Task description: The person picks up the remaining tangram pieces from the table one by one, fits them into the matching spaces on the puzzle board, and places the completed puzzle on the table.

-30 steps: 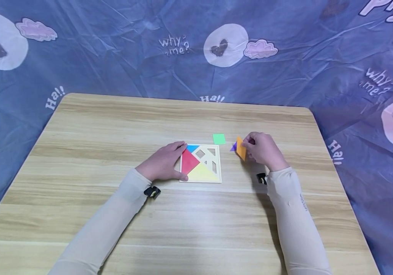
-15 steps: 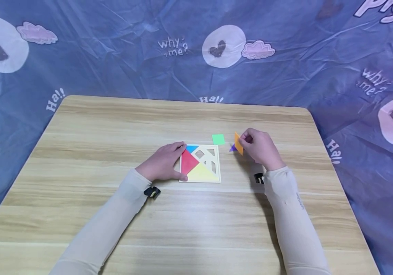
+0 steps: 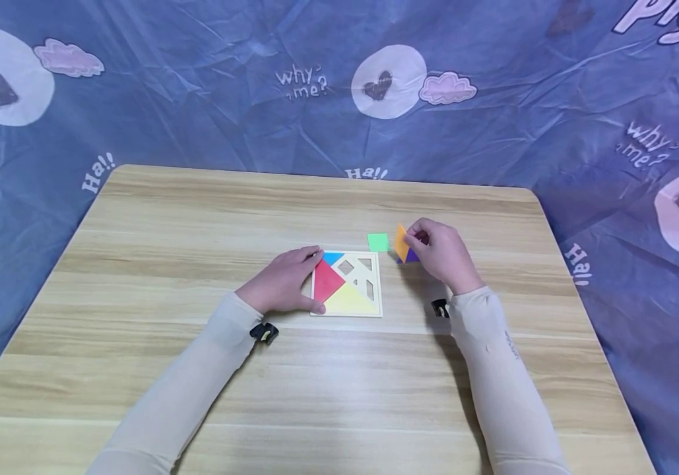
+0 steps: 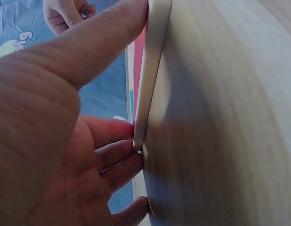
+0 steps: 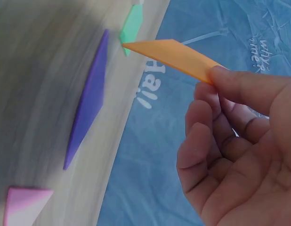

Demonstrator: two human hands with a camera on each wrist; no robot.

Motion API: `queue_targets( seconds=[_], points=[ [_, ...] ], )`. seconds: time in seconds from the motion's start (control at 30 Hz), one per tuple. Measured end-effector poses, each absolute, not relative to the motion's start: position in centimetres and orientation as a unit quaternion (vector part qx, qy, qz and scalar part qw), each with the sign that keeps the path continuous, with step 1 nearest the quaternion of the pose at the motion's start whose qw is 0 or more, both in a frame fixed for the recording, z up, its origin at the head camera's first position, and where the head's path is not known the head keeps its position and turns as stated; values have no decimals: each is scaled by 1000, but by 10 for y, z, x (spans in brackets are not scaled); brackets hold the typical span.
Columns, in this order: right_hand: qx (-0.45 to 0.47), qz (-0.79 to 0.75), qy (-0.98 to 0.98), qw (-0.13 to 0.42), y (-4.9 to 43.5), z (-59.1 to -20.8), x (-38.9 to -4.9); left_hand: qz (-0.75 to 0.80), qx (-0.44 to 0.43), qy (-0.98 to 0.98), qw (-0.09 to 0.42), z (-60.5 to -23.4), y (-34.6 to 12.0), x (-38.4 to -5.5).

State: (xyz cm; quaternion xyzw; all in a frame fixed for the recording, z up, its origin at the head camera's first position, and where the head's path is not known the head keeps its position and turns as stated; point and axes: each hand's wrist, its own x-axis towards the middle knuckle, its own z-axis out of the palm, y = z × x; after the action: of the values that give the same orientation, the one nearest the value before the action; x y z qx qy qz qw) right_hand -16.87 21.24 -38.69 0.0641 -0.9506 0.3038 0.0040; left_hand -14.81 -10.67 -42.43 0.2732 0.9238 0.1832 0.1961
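My left hand (image 3: 282, 282) holds a cream tangram board (image 3: 378, 280) by its left side, thumb at the near corner and fingers at the far one. Set into the board are a red triangle (image 3: 328, 280), a yellow triangle (image 3: 351, 300) and a blue piece (image 3: 332, 256); cut-outs show on its right half. Between thumb and index finger, my right hand (image 3: 445, 254) pinches an orange parallelogram (image 5: 176, 56), raised above the table. Below it lies a purple triangle (image 5: 91, 101), partly covered by that hand in the head view.
A green square (image 3: 377, 243) lies just behind the board. In the right wrist view a pink triangle (image 5: 23, 205) rests on the wooden table (image 3: 327, 389). A blue printed cloth (image 3: 226, 99) hangs behind and beside the table.
My right hand has moved left and slightly back with the orange parallelogram, lifting it past the purple triangle towards the green square. My left hand stays on the board.
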Motion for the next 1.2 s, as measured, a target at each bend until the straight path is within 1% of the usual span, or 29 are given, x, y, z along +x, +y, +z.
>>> queue_targets(
  seconds=[0.13,0.3,0.5,0.6,0.8,0.93,1.2],
  points=[
    [65,326,-943,-7,206,-385,-170,181,272,925,196,-425,-106,-148],
    [67,368,-926,-47,199,-388,-169,183,274,923,200,-425,-105,-149],
    [85,394,-912,-75,193,-393,-168,182,276,922,201,-425,-107,-152],
    [96,406,-904,-98,190,-395,-168,182,277,922,202,-425,-109,-153],
    [115,404,-893,-159,184,-399,-168,185,277,922,199,-425,-110,-154],
    [126,397,-889,-191,184,-401,-168,187,278,922,196,-425,-109,-153],
    [172,365,-888,-222,184,-406,-166,188,277,922,194,-427,-108,-152]
  ],
)
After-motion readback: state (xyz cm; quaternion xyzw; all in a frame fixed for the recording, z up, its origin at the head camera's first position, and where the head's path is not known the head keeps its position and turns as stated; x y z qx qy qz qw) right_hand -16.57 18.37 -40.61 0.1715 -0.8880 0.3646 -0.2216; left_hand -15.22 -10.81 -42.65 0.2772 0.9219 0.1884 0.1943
